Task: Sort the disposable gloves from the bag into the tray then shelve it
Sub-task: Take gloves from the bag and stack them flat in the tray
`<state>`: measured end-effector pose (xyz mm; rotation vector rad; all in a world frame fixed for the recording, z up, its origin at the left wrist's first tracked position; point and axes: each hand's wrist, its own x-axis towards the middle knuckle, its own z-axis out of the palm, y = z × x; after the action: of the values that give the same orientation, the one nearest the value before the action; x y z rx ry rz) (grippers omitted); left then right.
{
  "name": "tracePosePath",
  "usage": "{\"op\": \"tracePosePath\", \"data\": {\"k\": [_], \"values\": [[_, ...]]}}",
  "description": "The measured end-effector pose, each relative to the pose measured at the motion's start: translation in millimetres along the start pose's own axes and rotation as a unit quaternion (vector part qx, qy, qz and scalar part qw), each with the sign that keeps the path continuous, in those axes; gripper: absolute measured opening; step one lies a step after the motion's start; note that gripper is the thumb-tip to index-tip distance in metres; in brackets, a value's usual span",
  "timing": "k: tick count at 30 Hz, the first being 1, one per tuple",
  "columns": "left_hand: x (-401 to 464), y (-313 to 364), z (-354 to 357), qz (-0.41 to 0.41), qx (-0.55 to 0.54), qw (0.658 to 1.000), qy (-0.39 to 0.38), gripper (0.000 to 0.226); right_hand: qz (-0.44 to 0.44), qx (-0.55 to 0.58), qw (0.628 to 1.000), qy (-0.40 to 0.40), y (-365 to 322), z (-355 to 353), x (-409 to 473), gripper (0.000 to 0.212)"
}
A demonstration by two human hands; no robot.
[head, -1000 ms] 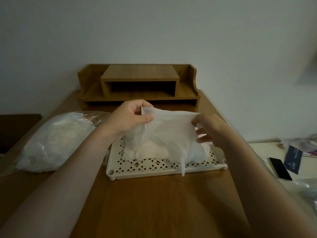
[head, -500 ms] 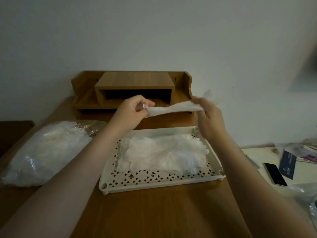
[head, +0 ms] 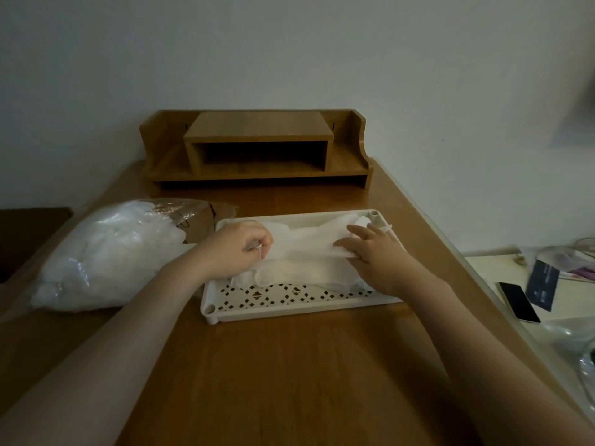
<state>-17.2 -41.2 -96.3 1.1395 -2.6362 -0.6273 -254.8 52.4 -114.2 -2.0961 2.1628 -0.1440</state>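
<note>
Reaching in from the near edge of the wooden desk (head: 289,365), both bare forearms meet over a white perforated tray (head: 289,299) at the centre. At about 9 o'clock of the tray, the left hand (head: 236,249) is curled nearly closed, thumb and fingertips pinching one end of a thin white glove (head: 309,244). At about 3 o'clock, the right hand (head: 375,252) is spread fairly flat, fingers loosely extended and pressing the glove's other end down; whether it grips or only rests there cannot be told. The glove is stretched between the two hands, lying across a low pile of gloves (head: 299,272) already in the tray. The pile fills the tray's middle and far part, while the near strip of patterned holes is bare.

Left of the tray, at 9 o'clock and touching its left edge, lies a clear plastic bag (head: 106,252) bulging with more white gloves, its open mouth turned toward the tray. Off the desk at 3 o'clock, on a pale lower surface (head: 483,272), lie a dark phone (head: 519,302) and a dark blue card or booklet (head: 542,284), with blurred clutter beyond.

Farther back, at 12 o'clock against the wall, stands a wooden shelf unit (head: 257,149) with an open central compartment
</note>
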Motion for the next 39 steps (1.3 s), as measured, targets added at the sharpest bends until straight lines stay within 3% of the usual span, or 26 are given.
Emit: {"op": "tracePosePath", "data": {"k": [3, 6, 8, 11, 13, 15, 17, 21, 23, 27, 30, 34, 36, 39], "values": [[-4.8, -2.2, 3.6, 0.006, 0.049, 0.999, -0.018, 0.030, 0.024, -0.012, 0.997, -0.067, -6.5, 3.1, -8.4, 0.049], [-6.0, -7.8, 9.1, -0.004, 0.084, 0.996, -0.024, 0.031, 0.058, 0.027, 0.991, -0.114, -14.4, -0.6, -15.1, 0.079], [-6.5, -11.7, 13.7, -0.013, 0.105, 0.994, -0.033, 0.024, 0.085, 0.073, 0.988, -0.106, -17.4, -2.7, -14.7, 0.087], [-7.2, -13.7, 18.2, -0.035, 0.153, 0.986, -0.062, 0.012, 0.115, 0.048, 0.991, -0.044, -20.4, 4.5, -6.6, 0.073], [-7.6, -11.8, 21.4, -0.042, 0.177, 0.981, -0.066, 0.033, 0.086, -0.050, 0.995, -0.011, -21.4, 15.0, 2.3, 0.067], [-8.4, -9.4, 24.5, -0.056, 0.184, 0.981, -0.037, 0.056, 0.056, -0.098, 0.994, 0.000, -23.5, 21.6, 9.5, 0.081], [-7.3, -10.3, 29.1, -0.062, 0.201, 0.978, -0.003, 0.062, 0.039, -0.098, 0.994, -0.014, -22.9, 20.4, 15.1, 0.095], [-0.2, -19.3, 38.7, -0.088, 0.220, 0.971, 0.043, 0.040, 0.041, 0.017, 0.998, -0.045, -14.6, 17.1, 17.9, 0.095], [1.7, -21.6, 40.0, -0.099, 0.226, 0.968, 0.048, 0.044, 0.059, 0.028, 0.996, -0.059, -9.9, 23.6, 20.5, 0.114], [-0.3, -15.6, 36.8, -0.112, 0.205, 0.971, 0.049, 0.044, 0.110, -0.027, 0.987, -0.110, -6.7, 26.0, 28.2, 0.128], [-8.6, -6.3, 30.1, -0.074, 0.146, 0.985, 0.059, 0.032, 0.102, -0.105, 0.987, -0.061, -20.7, 14.0, 26.5, 0.130], [-23.9, 2.1, 6.9, -0.016, 0.038, 0.971, 0.236, 0.030, 0.008, -0.122, 0.987, 0.104, -67.5, -1.1, 19.3, 0.117], [-30.0, -3.1, -6.3, -0.005, 0.008, 0.959, 0.285, 0.024, -0.058, -0.072, 0.985, 0.147, -98.8, -5.5, 18.9, 0.095], [-38.6, -22.1, -20.8, -0.021, -0.009, 0.949, 0.315, 0.019, -0.120, 0.006, 0.982, 0.146, -134.8, -3.2, 25.5, 0.051]]}}
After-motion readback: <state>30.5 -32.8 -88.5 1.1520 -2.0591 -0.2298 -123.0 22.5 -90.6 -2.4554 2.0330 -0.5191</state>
